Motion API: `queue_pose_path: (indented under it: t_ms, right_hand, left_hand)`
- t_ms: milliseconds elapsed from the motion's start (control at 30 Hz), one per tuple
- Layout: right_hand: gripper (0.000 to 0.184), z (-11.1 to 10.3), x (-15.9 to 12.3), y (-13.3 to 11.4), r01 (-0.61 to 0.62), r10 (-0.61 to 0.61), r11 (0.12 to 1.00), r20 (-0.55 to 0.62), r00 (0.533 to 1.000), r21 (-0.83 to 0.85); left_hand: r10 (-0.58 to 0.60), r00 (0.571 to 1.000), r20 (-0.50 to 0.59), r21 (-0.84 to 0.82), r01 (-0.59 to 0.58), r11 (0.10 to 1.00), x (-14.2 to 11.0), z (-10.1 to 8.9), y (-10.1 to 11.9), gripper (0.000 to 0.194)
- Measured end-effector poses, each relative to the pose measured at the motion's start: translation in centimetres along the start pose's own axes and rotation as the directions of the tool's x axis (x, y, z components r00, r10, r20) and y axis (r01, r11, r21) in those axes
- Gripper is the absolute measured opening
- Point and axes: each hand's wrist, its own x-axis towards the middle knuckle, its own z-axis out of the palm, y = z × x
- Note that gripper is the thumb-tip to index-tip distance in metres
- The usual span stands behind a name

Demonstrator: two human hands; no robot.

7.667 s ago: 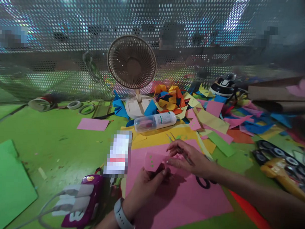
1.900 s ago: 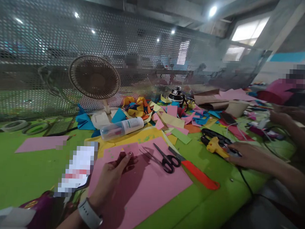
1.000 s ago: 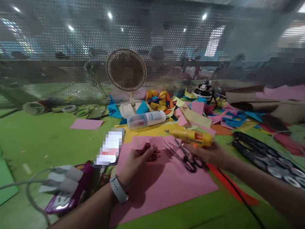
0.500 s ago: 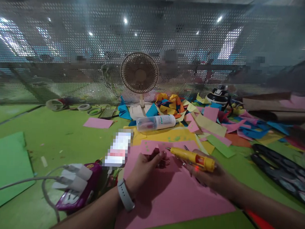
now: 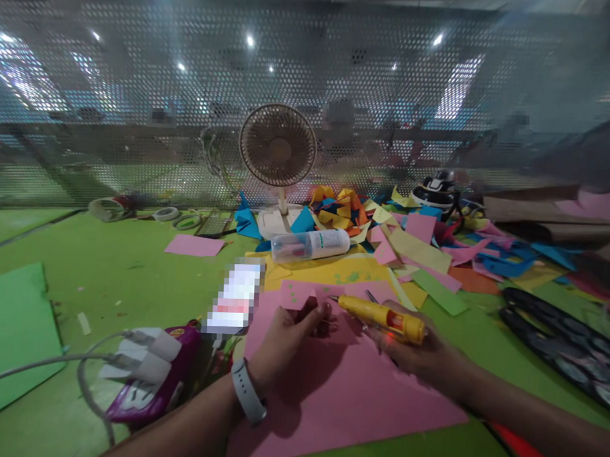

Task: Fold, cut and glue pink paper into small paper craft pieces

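Observation:
My left hand (image 5: 292, 336) is closed on a small folded pink paper piece (image 5: 299, 293) with green dots, a little above a large pink sheet (image 5: 349, 407). Fingers hide part of that fold. In my right hand (image 5: 420, 358) is a yellow glue gun (image 5: 379, 315), a red light glowing on its underside. Its dark nozzle points left, close to the fingertips of my left hand but apart from them. A dark scissors tip (image 5: 371, 297) shows behind the glue gun; the handles are hidden by my right hand.
A phone (image 5: 235, 296) and a purple power strip (image 5: 154, 376) lie left. Behind are a plastic bottle (image 5: 312, 245), a fan (image 5: 278, 147) and coloured paper scraps (image 5: 419, 249). A black slotted holder (image 5: 556, 337) and a red handle (image 5: 522, 446) are right.
My right hand has put tweezers down on the pink sheet, taken the glue gun from the right and brought it beside my left hand. My left hand has kept the folded paper.

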Motion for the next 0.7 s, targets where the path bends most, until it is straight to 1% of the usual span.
queue_pose_path:
  t_ms: [233,333,533,700]
  right_hand:
    - [0.016,0.3,0.0,0.6,0.008,-0.009,1.0,-0.034,0.999,-0.028]
    - [0.017,0.3,0.0,0.6,-0.003,0.002,0.999,-0.025,1.0,-0.047]
    - [0.017,0.3,0.0,0.0,0.003,-0.006,0.995,-0.031,1.0,-0.104]
    - [0.017,0.2,-0.1,-0.6,-0.011,0.007,0.993,-0.033,0.999,-0.116]
  left_hand:
    - [0.032,0.999,0.007,-0.001,-0.032,0.999,0.0,0.1,0.0,0.025]
    - [0.028,1.0,0.008,0.001,-0.028,1.0,-0.1,0.2,0.1,0.024]
    - [0.034,0.999,0.024,-0.008,-0.034,0.999,0.0,0.0,-0.2,0.024]
    - [0.061,0.997,0.051,-0.03,-0.06,0.998,0.2,-0.2,-0.4,0.023]
